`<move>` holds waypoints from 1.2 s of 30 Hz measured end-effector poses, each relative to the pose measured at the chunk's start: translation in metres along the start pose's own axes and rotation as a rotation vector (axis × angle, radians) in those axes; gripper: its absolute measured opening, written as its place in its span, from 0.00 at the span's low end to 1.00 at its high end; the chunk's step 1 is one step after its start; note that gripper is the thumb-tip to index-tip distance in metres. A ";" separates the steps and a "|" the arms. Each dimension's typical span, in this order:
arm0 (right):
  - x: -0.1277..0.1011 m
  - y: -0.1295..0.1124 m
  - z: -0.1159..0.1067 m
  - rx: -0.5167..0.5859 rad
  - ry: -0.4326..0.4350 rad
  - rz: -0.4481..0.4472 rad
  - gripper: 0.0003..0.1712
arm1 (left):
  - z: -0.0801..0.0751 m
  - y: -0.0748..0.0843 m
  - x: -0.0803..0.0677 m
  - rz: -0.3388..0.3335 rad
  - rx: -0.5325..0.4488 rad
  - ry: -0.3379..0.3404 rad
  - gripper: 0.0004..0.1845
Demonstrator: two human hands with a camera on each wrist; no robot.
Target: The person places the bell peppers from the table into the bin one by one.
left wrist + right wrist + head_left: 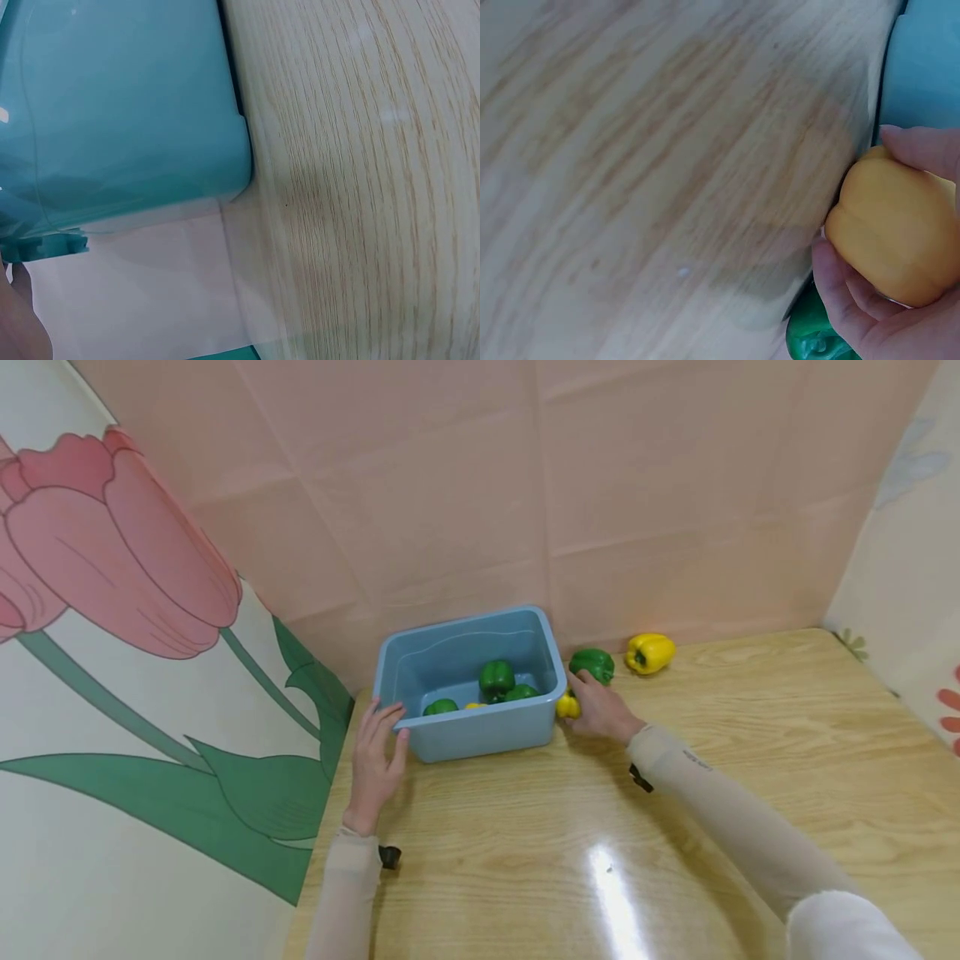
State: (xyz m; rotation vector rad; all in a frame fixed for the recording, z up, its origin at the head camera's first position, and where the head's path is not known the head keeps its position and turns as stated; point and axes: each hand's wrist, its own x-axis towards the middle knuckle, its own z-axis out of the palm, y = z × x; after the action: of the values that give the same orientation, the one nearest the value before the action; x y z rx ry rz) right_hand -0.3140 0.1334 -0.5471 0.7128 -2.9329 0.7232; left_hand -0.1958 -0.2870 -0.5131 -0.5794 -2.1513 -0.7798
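A light blue plastic bin (480, 735) stands on the wooden table (570, 860) near the back wall. Inside lie green peppers (497, 677) and a bit of a yellow one (474, 705). My left hand (378, 752) rests with straight fingers on the bin's near left corner. My right hand (596, 703) grips a yellow pepper (567, 706) just right of the bin; the right wrist view shows the fingers (840, 289) curled round this yellow pepper (900, 225). A green pepper (592, 664) lies just behind that hand.
Another yellow pepper (649, 652) lies further right by the pink back wall. A flower-printed panel (135, 693) closes the left side and a pale panel (907, 568) the right. The left wrist view shows the bin's wall (127, 112) and bare wood.
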 end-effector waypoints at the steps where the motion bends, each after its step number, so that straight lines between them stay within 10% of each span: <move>1: 0.000 0.000 0.000 -0.001 0.002 0.000 0.58 | 0.000 0.001 0.000 -0.001 0.000 0.001 0.16; 36: -0.001 -0.001 -0.030 0.179 -0.012 -0.008 0.51 | -0.001 0.002 0.000 -0.005 -0.015 -0.003 0.16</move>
State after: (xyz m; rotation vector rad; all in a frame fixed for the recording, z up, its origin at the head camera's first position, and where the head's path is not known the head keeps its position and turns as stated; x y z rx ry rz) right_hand -0.3143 0.1465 -0.5196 0.7431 -2.8999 0.9940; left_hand -0.1943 -0.2865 -0.5116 -0.5841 -2.1522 -0.7992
